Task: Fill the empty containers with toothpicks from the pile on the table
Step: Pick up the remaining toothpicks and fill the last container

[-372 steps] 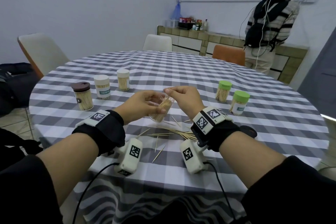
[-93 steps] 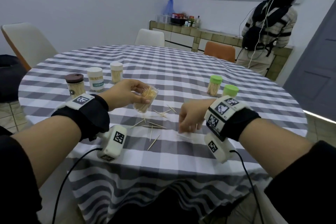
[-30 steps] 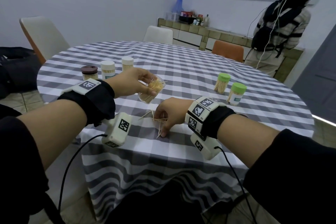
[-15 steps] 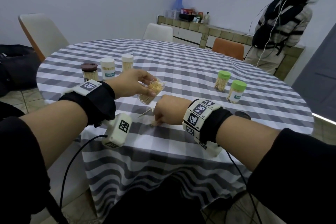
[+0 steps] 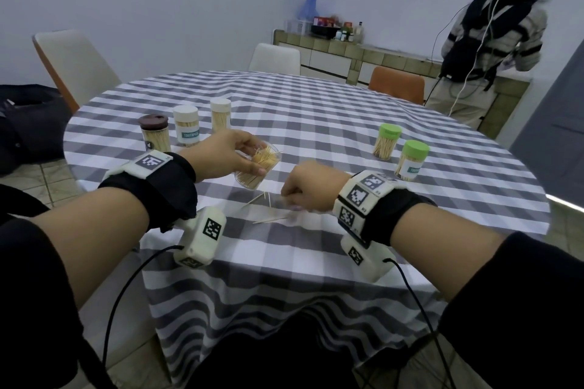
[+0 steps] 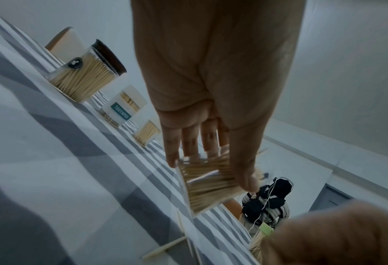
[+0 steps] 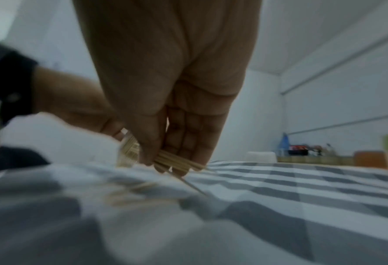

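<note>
My left hand (image 5: pixel 232 156) grips a clear open container (image 5: pixel 257 167) packed with toothpicks, tilted above the checked tablecloth; in the left wrist view the container (image 6: pixel 208 186) sits between thumb and fingers. Just right of it, my right hand (image 5: pixel 300 194) rests low on the cloth and pinches a small bundle of toothpicks (image 7: pixel 177 162) between thumb and fingers. A few loose toothpicks (image 5: pixel 268 208) lie on the cloth between the hands, also seen as loose toothpicks (image 6: pixel 172 245) from the left wrist.
Three capped, filled containers stand at back left: brown lid (image 5: pixel 155 133), white lid (image 5: pixel 186 129), white lid (image 5: pixel 220 115). Two green-lidded containers (image 5: pixel 387 145) (image 5: pixel 412 159) stand at right. Chairs ring the round table (image 5: pixel 316 104). A person (image 5: pixel 486 38) stands at the far counter.
My right hand has slid right along the cloth and gathered toothpicks into a pinch; fewer loose ones lie on the table. The left hand keeps the container in about the same place.
</note>
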